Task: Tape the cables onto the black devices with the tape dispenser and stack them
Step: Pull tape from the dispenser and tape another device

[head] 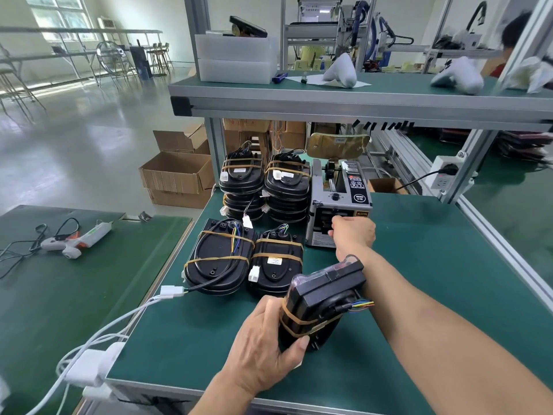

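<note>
— Where is the camera looking from?

— From the person's head, forward and down over the green bench (419, 265). It is a wide-angle view, so the frame posts bend at the edges.

— How near?

— Close. Both forearms reach in from the bottom edge, the left hand (263, 339) nearest the lens and the right hand (353, 232) farther out at the dispenser (338, 205). Above sits the shelf (299, 88); the open floor runs off to the left.

— Any second view?

— Just this one.
</note>
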A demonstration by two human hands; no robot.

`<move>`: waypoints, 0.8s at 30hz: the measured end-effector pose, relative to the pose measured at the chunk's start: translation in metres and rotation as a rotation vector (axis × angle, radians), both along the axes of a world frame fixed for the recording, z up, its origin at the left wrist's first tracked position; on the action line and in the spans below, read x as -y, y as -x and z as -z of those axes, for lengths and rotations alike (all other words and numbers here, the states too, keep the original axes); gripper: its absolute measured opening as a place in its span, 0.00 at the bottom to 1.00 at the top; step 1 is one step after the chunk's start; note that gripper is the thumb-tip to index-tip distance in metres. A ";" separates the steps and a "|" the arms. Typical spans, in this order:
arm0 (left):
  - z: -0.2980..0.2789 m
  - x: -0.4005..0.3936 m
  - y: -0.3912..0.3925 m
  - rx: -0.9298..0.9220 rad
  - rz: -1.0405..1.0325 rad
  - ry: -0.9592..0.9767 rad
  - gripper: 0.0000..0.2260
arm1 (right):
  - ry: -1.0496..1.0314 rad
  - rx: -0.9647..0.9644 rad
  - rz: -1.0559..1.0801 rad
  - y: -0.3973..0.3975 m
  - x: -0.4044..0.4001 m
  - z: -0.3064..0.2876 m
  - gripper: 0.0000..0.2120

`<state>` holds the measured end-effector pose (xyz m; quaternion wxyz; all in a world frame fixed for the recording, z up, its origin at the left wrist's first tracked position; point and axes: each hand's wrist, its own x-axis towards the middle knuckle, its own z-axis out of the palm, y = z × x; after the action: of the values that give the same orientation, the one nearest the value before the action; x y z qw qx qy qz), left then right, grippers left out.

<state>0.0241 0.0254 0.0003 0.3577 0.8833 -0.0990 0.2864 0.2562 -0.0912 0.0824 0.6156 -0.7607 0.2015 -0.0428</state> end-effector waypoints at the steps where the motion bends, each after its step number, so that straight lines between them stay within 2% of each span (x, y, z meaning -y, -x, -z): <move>1: 0.000 0.000 0.000 -0.001 -0.001 -0.001 0.16 | -0.008 -0.001 0.015 -0.001 -0.001 0.001 0.07; 10: 0.000 -0.001 -0.001 0.029 0.000 -0.001 0.17 | -0.087 -0.037 0.100 -0.012 -0.006 0.009 0.03; 14: 0.000 -0.001 -0.001 0.028 -0.004 -0.001 0.18 | -0.155 -0.059 0.124 -0.015 -0.008 0.011 0.06; 20: 0.000 0.000 0.000 0.019 -0.006 0.011 0.19 | -0.197 -0.073 0.136 -0.014 -0.007 0.008 0.08; 24: -0.001 0.000 0.001 0.015 -0.005 0.014 0.19 | -0.279 -0.109 0.089 0.000 0.006 0.003 0.05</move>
<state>0.0230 0.0257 0.0015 0.3623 0.8788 -0.0974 0.2948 0.2557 -0.0972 0.0794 0.7008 -0.6594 0.2722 -0.0002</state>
